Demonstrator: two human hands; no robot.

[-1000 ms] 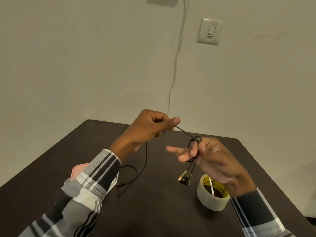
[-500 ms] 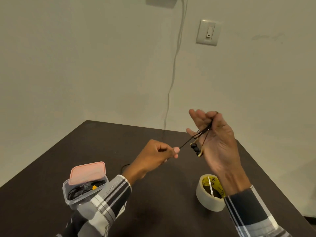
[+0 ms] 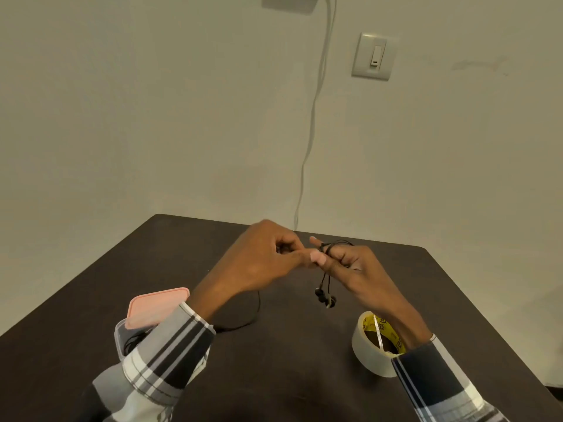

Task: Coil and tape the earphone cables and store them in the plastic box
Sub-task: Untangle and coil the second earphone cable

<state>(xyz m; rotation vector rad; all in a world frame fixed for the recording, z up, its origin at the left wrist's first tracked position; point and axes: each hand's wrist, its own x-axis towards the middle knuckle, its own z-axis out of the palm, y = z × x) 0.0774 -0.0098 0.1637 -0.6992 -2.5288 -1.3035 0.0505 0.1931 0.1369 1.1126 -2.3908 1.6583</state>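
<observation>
Two hands work above a dark brown worktop (image 3: 289, 376). The right hand (image 3: 356, 269) has a black earphone cable (image 3: 327, 248) looped round its raised fingers, which curl on the loops; two earbuds (image 3: 325, 298) dangle just below it, clear of the worktop. The left hand (image 3: 268, 257) meets the right, its thumb and forefinger pressed together at the cable beside the loops, the other fingers curled in. One slack length of cable (image 3: 257, 309) drops behind the left wrist and lies on the worktop.

There is one roll of clear tape (image 3: 365, 354) with a yellow printed core, standing on the worktop under the right forearm. There is one clear plastic box (image 3: 120, 339) at the left, partly hidden by the left sleeve, with a pink lid (image 3: 152, 306) resting askew on top and dark cables showing inside; how many, I cannot tell.

Both sleeves are plaid in grey, white and black. Behind the worktop is a plain pale wall with one light switch (image 3: 374, 56) and one white cord (image 3: 316, 111) running down it.
</observation>
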